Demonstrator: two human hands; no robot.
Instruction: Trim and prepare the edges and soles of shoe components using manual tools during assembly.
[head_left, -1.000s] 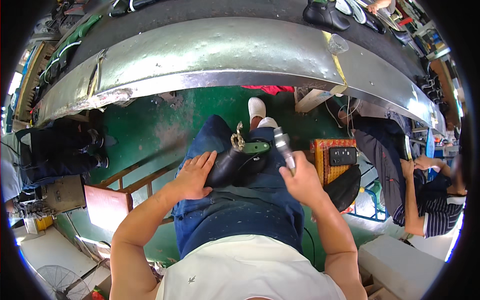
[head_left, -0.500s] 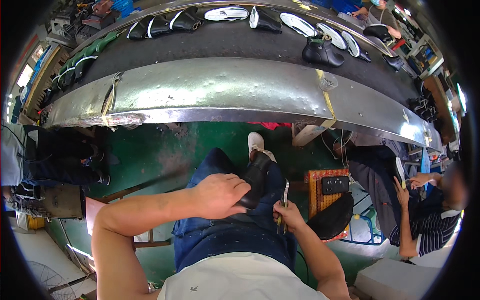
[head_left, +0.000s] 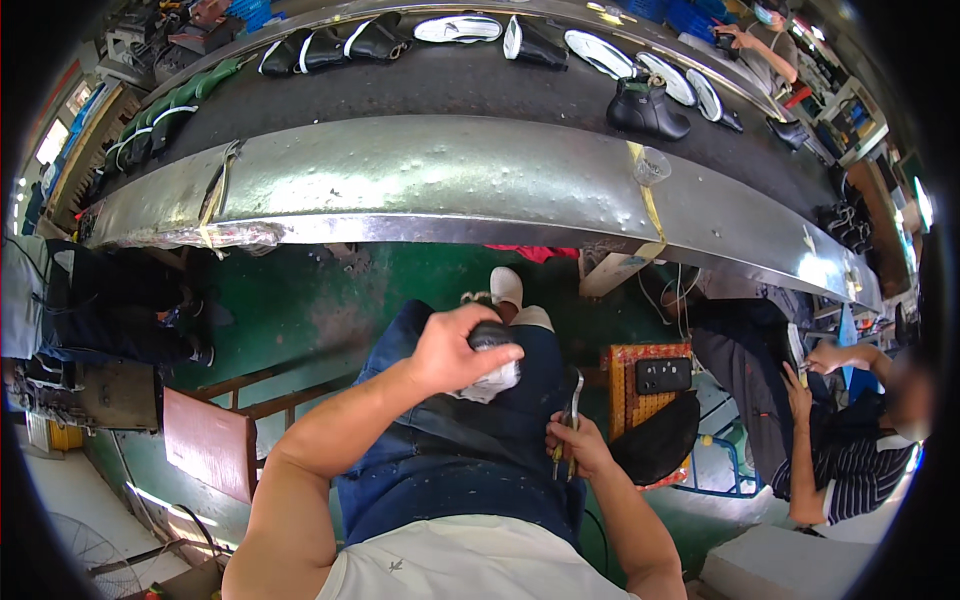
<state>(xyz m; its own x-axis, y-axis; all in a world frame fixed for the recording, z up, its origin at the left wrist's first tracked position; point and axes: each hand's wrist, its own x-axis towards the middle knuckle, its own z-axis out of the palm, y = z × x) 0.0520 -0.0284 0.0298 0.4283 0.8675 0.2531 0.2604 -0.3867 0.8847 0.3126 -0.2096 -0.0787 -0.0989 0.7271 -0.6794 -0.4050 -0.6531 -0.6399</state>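
Over my lap, my left hand (head_left: 452, 352) grips a black boot (head_left: 490, 337) from above, thumb on the near side and fingers mostly hidden. A whitish, wrinkled part shows below the boot's black end; I cannot tell whether it is lining or sole. By my right thigh, my right hand (head_left: 580, 445) is closed around a pair of pliers (head_left: 573, 402). Their curved metal jaws point away from me, and the handles come out below my fist. The pliers and the boot are apart.
A metal-edged bench (head_left: 420, 165) spans the front, its dark belt (head_left: 400, 95) carrying black boots (head_left: 648, 110), white-soled shoes and green boots. At right, a stool (head_left: 620, 385) holds a phone (head_left: 663, 375) and a black curved piece (head_left: 655, 440). Co-workers sit left and right; another is far right.
My left hand has turned the boot, so its whitish part now shows, and moved slightly away from me. My right hand stays by my thigh with the pliers. The far co-worker has shifted.
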